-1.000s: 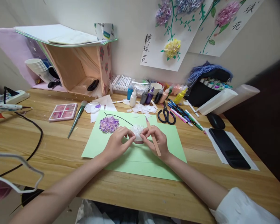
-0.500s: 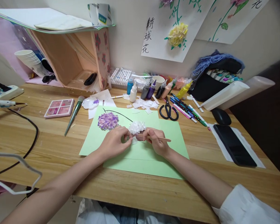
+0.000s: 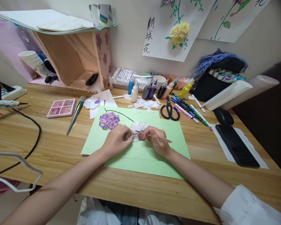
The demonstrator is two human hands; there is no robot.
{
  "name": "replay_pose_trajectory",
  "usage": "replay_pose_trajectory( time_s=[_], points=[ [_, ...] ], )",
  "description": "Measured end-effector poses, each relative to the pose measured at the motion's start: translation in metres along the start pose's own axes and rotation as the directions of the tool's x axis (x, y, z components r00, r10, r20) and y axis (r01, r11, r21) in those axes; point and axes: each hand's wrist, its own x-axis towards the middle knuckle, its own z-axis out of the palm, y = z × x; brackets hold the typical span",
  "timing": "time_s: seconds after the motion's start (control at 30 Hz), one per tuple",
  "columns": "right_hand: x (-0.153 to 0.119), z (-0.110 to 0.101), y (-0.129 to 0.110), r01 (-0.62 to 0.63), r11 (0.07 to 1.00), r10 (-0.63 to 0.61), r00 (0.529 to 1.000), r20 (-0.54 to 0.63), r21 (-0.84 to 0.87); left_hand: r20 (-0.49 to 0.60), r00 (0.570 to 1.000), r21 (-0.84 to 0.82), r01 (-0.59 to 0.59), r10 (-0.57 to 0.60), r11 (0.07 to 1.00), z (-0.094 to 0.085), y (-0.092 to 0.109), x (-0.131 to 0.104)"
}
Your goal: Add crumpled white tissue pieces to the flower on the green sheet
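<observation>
Now, left hand point(image 3: 117, 139): thumb and forefinger tips meet at the left edge of a small white paper piece point(image 3: 135, 138), grip looks pinched on it
Right hand point(image 3: 158, 140): grip closed round a wooden stick point(image 3: 166, 139), tail end sticking out to the right, tip angled in at the paper piece
White flower point(image 3: 138, 125): on the green sheet point(image 3: 145, 168), just beyond both hands, inward from the sheet's far edge; lower side partly hidden by fingers
Brownish patch point(image 3: 141, 136): beside the paper piece, what it is cannot be told
Purple flower point(image 3: 109, 121): near the sheet's far left corner, best kept clear of the left knuckles
Stick handling: likely better with short, light presses from the tip; a hard push could tear or skew the piece
Paper handling: hold by the very edge, fingertips out of the stick's path, let go only once it stays put
Green sheet: resting heels of both hands on it should steady things
White scraps point(image 3: 146, 104): on the bench point(image 3: 61, 156), past the sheet's far edge, near the scissors point(image 3: 170, 112)
</observation>
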Motion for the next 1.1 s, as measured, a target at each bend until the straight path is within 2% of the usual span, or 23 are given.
replay_pose_trajectory(
  time_s=[0.17, 0.3, 0.5, 0.77, 0.97, 1.1],
  points=[
    [-0.0019, 0.0000, 0.0007, -0.012, 1.000, 0.012, 0.999, -0.036, 0.005, -0.004, 1.000, 0.011, -0.020, 0.020, 1.000, -0.0006, 0.0000, -0.0003],
    [0.0004, 0.0004, 0.0002, -0.076, 0.997, 0.076, 0.997, 0.001, 0.003, 0.001, 0.999, 0.010, -0.043, 0.043, 0.999, -0.0019, 0.0012, -0.0002],
    [0.0016, -0.0001, 0.0002, -0.072, 0.997, 0.072, 0.995, 0.066, 0.007, 0.029, 0.993, 0.009, -0.114, 0.114, 0.993, -0.0035, 0.0040, -0.0009],
    [0.0025, 0.0005, -0.0001, -0.124, 0.991, 0.119, 0.989, 0.087, 0.053, -0.017, 0.999, 0.067, -0.049, 0.050, 0.997, 0.0010, -0.0016, 0.0013],
    [-0.0023, -0.0004, -0.0010, 0.026, 0.999, -0.025, 0.999, -0.028, 0.037, -0.046, 0.998, 0.113, -0.036, 0.042, 0.993, 0.0020, -0.0024, 0.0023],
    [-0.0018, -0.0008, -0.0015, 0.107, 0.994, -0.105, 0.992, 0.071, -0.028, -0.069, 0.997, 0.133, -0.027, 0.036, 0.991, 0.0013, -0.0016, 0.0028]
  ],
)
